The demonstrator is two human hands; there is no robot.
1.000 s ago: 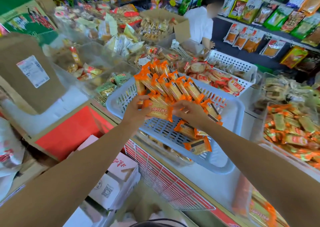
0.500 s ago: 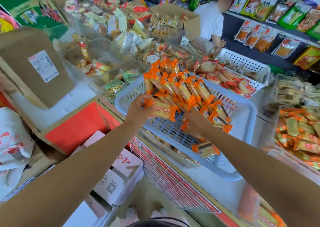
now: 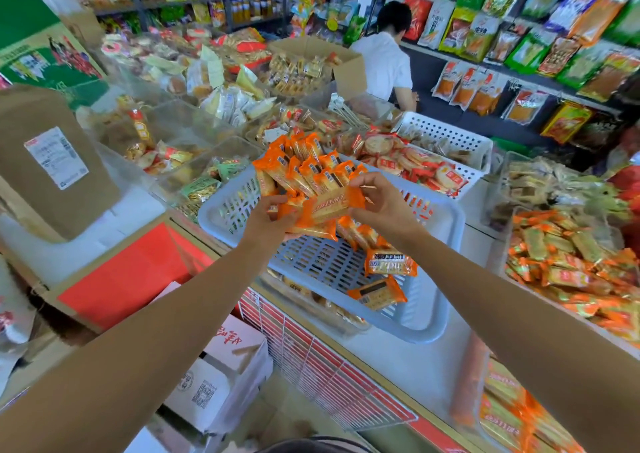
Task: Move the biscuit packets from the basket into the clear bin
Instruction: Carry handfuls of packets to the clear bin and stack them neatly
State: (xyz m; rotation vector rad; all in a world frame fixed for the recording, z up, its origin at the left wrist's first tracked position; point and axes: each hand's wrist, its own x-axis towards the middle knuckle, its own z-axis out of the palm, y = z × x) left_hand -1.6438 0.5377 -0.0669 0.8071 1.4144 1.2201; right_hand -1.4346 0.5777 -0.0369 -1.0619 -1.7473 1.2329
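A tall brown cardboard box (image 3: 52, 161) with a white label stands at the far left. At the right edge, the clear bin (image 3: 505, 244) is already heaped with orange packets. Between them, the pale blue slotted basket (image 3: 453, 244) sits tilted on the near edge of the counter, with a white basket (image 3: 450, 137) of round red-wrapped snacks just beyond it. Above the blue basket's far end, the left hand (image 3: 268, 217) grips a fanned bunch of orange biscuit packets (image 3: 304, 172), thumb on top and fingers curled beneath. Just right of it, the right hand (image 3: 384, 206) pinches the right end of one packet (image 3: 332, 206) lying across the front of that bunch. More packets lie under the hands, and two loose packets (image 3: 389, 262) rest on the basket's near floor, one just beyond the other.
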